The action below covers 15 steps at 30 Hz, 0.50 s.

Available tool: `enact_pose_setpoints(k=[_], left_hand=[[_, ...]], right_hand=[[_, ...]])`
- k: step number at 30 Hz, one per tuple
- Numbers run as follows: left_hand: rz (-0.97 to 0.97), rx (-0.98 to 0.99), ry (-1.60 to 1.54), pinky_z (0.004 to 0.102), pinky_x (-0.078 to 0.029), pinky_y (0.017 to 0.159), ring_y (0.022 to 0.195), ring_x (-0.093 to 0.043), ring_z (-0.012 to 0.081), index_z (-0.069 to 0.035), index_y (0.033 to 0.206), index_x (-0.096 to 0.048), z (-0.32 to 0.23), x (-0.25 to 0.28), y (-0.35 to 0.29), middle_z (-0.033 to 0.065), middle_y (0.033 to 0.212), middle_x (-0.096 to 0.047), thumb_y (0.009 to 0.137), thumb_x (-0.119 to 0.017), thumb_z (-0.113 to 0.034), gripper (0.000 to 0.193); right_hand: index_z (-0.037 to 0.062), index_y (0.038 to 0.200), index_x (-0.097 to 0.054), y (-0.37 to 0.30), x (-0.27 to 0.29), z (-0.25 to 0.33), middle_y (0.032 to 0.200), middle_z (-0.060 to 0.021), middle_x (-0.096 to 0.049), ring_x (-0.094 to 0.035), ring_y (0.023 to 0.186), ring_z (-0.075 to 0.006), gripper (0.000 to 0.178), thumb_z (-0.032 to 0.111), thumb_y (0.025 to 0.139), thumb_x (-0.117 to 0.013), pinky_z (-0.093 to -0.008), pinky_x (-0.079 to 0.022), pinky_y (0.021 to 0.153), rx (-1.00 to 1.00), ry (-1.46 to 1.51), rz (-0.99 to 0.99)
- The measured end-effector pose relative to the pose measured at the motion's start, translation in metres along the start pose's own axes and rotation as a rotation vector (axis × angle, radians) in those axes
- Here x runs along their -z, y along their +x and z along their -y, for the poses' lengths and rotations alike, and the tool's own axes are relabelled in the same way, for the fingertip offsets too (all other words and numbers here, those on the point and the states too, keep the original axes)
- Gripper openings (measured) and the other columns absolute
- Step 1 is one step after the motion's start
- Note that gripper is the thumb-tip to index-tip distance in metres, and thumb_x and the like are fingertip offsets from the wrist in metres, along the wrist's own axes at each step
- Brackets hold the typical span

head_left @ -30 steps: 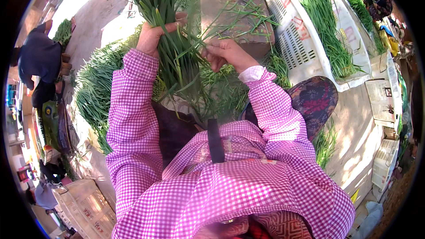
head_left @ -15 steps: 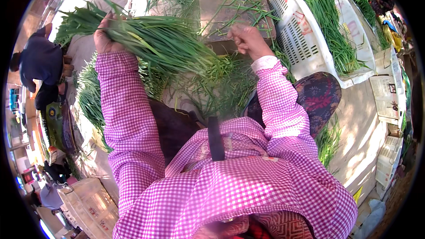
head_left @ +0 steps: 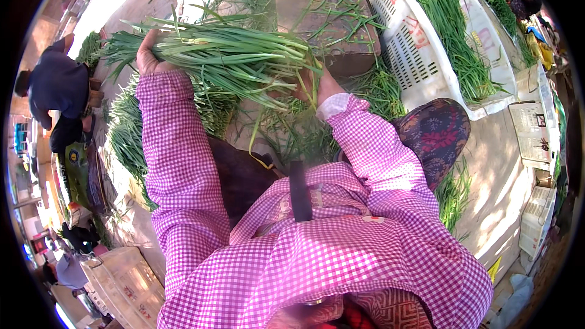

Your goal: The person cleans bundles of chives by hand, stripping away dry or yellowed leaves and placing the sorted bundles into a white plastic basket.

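Note:
A bunch of long, flat green leaves with pale stem ends, looking like garlic chives [head_left: 237,55], lies crosswise in front of me, raised off the ground. My left hand [head_left: 149,56] is closed round its leafy end, the thumb up along the near side. At the pale stem end, my right hand [head_left: 326,85] grips the bunch; leaves and stems hide most of its fingers. A few yellowish leaves hang down from that end. More chives [head_left: 125,131] lie heaped on the ground beside my left forearm.
Beyond my right hand stands a brown block [head_left: 317,0] strewn with cut stems. To its right are white plastic crates [head_left: 414,49], one filled with chives [head_left: 445,30]. Loose trimmings [head_left: 304,134] cover the ground between my knees. A person in dark clothes [head_left: 58,82] bends at the left.
My right hand has moved left and down from beside the block onto the stem end. The bunch has swung level, its stem end rising, and the left hand still holds it.

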<state>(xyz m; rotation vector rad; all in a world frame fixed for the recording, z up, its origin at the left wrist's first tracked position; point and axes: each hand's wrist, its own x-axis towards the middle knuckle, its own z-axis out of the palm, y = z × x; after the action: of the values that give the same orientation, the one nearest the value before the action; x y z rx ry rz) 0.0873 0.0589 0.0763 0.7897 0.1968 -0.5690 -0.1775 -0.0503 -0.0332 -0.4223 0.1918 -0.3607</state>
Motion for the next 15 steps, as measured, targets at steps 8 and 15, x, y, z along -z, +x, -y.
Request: enact_pose_setpoints(k=[8, 15], left_hand=[[0.231, -0.115, 0.190, 0.0498, -0.046, 0.090, 0.097, -0.058, 0.0302, 0.006, 0.113, -0.056, -0.013, 0.011, 0.028, 0.0166, 0.105, -0.061, 0.077, -0.059, -0.003, 0.037], [0.270, -0.147, -0.044, 0.0499, -0.044, 0.094, 0.106, -0.055, 0.0326, 0.007, 0.115, -0.053, -0.038, 0.024, 0.036, 0.0200, 0.111, -0.059, 0.082, -0.053, -0.004, 0.034]], right_hand=[[0.0124, 0.125, -0.051, 0.018, 0.020, -0.003, 0.123, -0.0097, -0.055, -0.058, 0.106, -0.0275, 0.042, 0.039, 0.093, -0.042, -0.0493, -0.054, 0.073, -0.128, -0.059, -0.025], [0.0109, 0.132, -0.039, 0.007, -0.008, 0.021, 0.122, -0.0135, -0.053, -0.060, 0.101, -0.0281, 0.066, 0.060, 0.088, -0.041, -0.0387, -0.058, 0.057, -0.055, -0.233, 0.011]])
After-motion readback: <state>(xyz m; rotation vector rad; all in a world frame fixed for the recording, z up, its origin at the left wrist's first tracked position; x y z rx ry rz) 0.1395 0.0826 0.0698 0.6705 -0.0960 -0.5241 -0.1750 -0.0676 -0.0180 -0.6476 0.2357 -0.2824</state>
